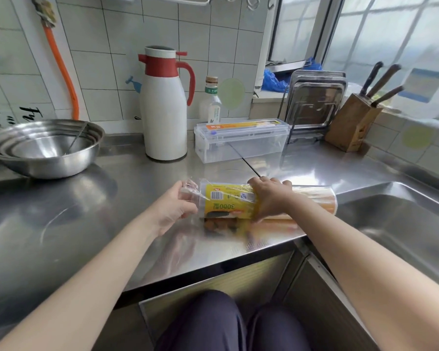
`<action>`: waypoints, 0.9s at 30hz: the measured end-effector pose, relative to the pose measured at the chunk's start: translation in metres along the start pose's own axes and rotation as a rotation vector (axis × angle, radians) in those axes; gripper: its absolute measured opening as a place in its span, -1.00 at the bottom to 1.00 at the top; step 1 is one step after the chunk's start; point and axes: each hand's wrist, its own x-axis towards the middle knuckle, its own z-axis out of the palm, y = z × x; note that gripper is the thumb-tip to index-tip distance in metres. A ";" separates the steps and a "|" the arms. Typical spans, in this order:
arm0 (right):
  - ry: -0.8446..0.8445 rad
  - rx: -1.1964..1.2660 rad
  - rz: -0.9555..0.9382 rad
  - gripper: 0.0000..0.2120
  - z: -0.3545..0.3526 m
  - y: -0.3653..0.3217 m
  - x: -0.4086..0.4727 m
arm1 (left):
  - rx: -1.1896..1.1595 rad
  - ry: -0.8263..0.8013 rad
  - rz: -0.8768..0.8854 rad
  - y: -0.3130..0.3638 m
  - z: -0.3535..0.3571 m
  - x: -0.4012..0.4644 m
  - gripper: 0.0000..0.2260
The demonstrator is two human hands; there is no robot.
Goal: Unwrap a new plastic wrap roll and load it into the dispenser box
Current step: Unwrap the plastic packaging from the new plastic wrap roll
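both hands [174,206] on "3000" roll [228,201]

This is a home kitchen. A stainless steel table [61,224] runs along a wall of pale square tiles [99,59] and meets a steel sink [401,224] on the right. On it stand nested metal mixing bowls [43,148], a white and red thermos jug [164,105], a small bottle [211,97], a wooden knife block [354,122] with knives, and upright steel trays [314,102] in a rack. An orange gas hose [61,67] hangs down the wall, and frosted windows [390,34] stand behind the sink.
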 end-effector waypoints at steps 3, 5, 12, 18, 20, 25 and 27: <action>-0.013 0.009 -0.001 -0.07 -0.002 0.003 0.002 | 0.044 0.122 0.003 0.000 0.006 0.011 -0.53; -0.026 0.019 0.000 -0.08 -0.003 0.001 0.004 | 0.120 0.228 0.043 0.000 0.009 0.017 -0.50; 0.047 -0.007 0.029 -0.12 0.003 -0.002 0.006 | 0.127 0.432 0.093 -0.006 0.009 0.035 -0.83; 0.052 0.005 0.053 -0.10 0.005 0.000 0.011 | 0.054 0.571 0.031 -0.016 -0.015 0.046 -0.88; 0.040 0.013 0.071 -0.11 0.003 0.000 0.014 | 0.097 0.526 0.053 -0.019 -0.021 0.045 -0.97; 0.001 0.031 0.074 -0.13 -0.002 0.002 0.021 | 0.152 0.588 0.129 -0.014 -0.021 0.052 -0.92; -0.010 0.036 0.069 -0.13 -0.003 0.003 0.022 | 0.107 0.695 0.098 -0.010 -0.026 0.057 -0.84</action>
